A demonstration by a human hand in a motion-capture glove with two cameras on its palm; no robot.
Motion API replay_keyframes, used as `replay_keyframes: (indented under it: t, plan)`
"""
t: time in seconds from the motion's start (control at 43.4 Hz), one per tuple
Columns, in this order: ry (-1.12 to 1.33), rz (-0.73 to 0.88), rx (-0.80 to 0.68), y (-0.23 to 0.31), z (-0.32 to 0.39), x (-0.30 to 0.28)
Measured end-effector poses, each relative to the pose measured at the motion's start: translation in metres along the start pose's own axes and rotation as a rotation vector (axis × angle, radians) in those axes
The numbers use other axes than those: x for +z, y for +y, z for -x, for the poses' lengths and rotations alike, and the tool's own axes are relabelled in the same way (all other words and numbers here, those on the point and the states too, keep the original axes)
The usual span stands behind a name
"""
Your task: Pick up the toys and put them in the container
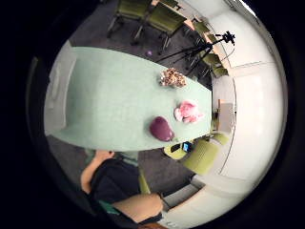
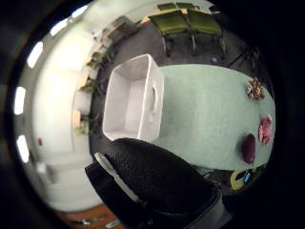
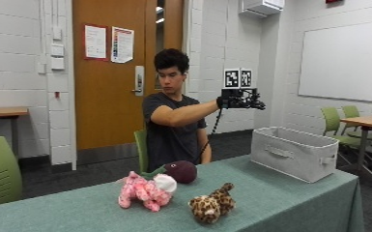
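The black-gloved right hand (image 3: 240,100) hovers high with fingers loosely spread, empty, well above the pink plush toy (image 3: 145,190), the leopard-spotted plush toy (image 3: 212,204) and the dark maroon round plush toy (image 3: 181,171).

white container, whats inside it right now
The right thumb side palm view looks down into the white container: only bare walls and floor show, no toy. Its nearest inner corner is hidden behind the gloved right hand.

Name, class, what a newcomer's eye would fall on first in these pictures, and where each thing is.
First, the black-gloved right hand, raised high above the green-clothed table, holding nothing. Next, three toys lie together on the cloth: a pink plush animal, a leopard-spotted plush and a dark maroon plush. At the table's other end stands an empty white fabric bin.
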State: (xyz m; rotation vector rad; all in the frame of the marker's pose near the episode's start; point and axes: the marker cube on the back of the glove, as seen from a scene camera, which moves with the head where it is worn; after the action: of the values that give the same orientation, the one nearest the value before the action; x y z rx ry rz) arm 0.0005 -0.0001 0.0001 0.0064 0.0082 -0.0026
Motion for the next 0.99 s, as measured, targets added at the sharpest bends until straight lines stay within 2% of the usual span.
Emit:
replay_keyframes:
  t: [0.483, 0.806, 0.99]
  plan:
    - [0.016, -0.023, 0.018, 0.012, -0.008, -0.002]
    - [-0.015, 0.021, 0.082, 0.053, -0.111, -0.009]
    - [-0.022, 0.031, 0.123, 0.085, -0.177, 0.020]
